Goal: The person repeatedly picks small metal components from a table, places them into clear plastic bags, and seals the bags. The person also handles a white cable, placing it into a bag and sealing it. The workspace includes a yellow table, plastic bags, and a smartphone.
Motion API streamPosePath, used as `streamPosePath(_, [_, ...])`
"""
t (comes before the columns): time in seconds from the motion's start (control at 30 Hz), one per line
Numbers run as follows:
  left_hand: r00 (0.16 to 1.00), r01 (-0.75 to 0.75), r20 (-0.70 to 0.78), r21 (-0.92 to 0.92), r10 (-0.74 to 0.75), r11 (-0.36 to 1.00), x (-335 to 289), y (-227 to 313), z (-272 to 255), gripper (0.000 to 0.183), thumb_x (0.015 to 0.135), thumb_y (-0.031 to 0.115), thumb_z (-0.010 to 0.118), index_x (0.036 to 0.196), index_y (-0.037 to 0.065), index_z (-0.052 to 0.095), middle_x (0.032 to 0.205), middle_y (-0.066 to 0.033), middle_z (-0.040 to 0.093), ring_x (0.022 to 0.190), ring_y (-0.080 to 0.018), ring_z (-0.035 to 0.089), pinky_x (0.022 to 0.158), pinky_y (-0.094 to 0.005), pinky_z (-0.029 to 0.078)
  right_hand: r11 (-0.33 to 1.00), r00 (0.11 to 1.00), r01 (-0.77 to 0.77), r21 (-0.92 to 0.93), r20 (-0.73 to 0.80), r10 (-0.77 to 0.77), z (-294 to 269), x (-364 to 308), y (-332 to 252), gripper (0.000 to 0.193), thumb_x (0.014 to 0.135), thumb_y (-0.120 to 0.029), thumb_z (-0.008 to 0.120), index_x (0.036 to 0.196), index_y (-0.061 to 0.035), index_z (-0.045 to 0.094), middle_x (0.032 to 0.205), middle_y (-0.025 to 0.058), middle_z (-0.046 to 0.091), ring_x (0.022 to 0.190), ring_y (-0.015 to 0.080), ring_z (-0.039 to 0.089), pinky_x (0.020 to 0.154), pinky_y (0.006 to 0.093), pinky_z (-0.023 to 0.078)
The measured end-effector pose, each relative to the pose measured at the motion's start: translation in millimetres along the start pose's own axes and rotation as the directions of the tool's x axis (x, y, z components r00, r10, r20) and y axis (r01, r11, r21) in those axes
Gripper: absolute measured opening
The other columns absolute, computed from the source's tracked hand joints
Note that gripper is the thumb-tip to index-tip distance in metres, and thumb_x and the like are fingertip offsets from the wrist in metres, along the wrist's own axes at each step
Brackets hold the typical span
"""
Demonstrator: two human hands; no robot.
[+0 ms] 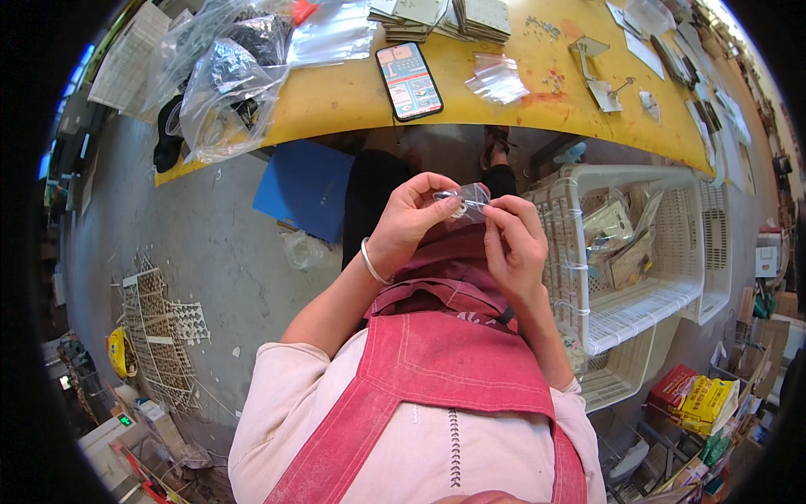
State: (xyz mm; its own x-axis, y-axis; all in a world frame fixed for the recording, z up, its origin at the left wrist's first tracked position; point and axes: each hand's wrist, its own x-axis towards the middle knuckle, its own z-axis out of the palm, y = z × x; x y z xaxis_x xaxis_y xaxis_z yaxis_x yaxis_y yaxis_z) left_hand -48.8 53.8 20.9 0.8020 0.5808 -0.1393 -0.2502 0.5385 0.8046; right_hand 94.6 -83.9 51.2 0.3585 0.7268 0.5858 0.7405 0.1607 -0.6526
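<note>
Head view: between the desk (332,102) and red apron (453,361), the left hand (407,220) and right hand (518,248) pinch a small clear bag (478,195) in narrowed fingers (506,221), its contents hard to make out. A light, steady grip should prevent tearing.

On the table (327,99), a phone (409,81) is lying between a plastic bag (231,109) at left and baggies (497,78) at right, with stacked panels (483,20) sitting behind it and a bracket (601,92) farther right. Before the table, a pouch (476,198) is resting between the left hand (417,212) and right hand (515,242); a basket (646,322) is standing rightward.
</note>
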Motion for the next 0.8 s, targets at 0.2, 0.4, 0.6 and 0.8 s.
streamPosePath(0.2, [0.988, 0.079, 0.115, 0.191, -0.102, 0.979, 0, 10, -4, 0.014, 0.102, 0.013, 0.076, 0.107, 0.0, 0.073, 0.092, 0.0005, 0.071, 0.081, -0.0058, 0.063, 0.073, -0.0229, 0.052, 0.93, 0.961, -0.275, 0.246, 0.113, 0.254, -2, -3, -3, 0.013, 0.095, 0.011, 0.07, 0.105, 0.0028, 0.073, 0.112, 0.0091, 0.068, 0.089, 0.012, 0.065, 0.073, 0.0236, 0.051])
streamPosePath(0.4, [0.987, -0.018, 0.154, 0.371, -0.042, 0.929, 5, 15, -1, 0.01, 0.103, 0.01, 0.072, 0.104, 0.0, 0.074, 0.094, 0.002, 0.07, 0.084, -0.0033, 0.059, 0.073, -0.0223, 0.05, 0.878, 0.939, -0.342, 0.336, 0.084, 0.334, 1, -7, 2, 0.013, 0.097, 0.01, 0.07, 0.106, 0.002, 0.075, 0.112, 0.0063, 0.068, 0.09, 0.0093, 0.064, 0.076, 0.0217, 0.05])
streamPosePath(0.6, [0.986, -0.095, 0.167, 0.479, 0.015, 0.873, 5, 19, -2, 0.009, 0.099, 0.008, 0.075, 0.102, -0.001, 0.074, 0.089, 0.002, 0.067, 0.081, -0.0038, 0.059, 0.07, -0.0227, 0.048, 0.901, 0.949, -0.312, 0.3, 0.052, 0.311, 0, -7, 0, 0.014, 0.097, 0.009, 0.071, 0.108, 0.0026, 0.077, 0.104, 0.0058, 0.07, 0.086, 0.0085, 0.064, 0.073, 0.021, 0.05])
streamPosePath(0.8, [0.96, -0.228, 0.276, 0.644, 0.056, 0.73, 8, 32, -6, 0.008, 0.098, 0.007, 0.075, 0.102, 0.0, 0.074, 0.093, 0.0019, 0.063, 0.08, -0.0036, 0.054, 0.069, -0.023, 0.043, 0.888, 0.942, -0.33, 0.32, 0.045, 0.334, 2, -9, -2, 0.015, 0.095, 0.008, 0.073, 0.108, 0.0013, 0.078, 0.098, 0.0082, 0.072, 0.085, 0.0135, 0.067, 0.072, 0.0249, 0.052])
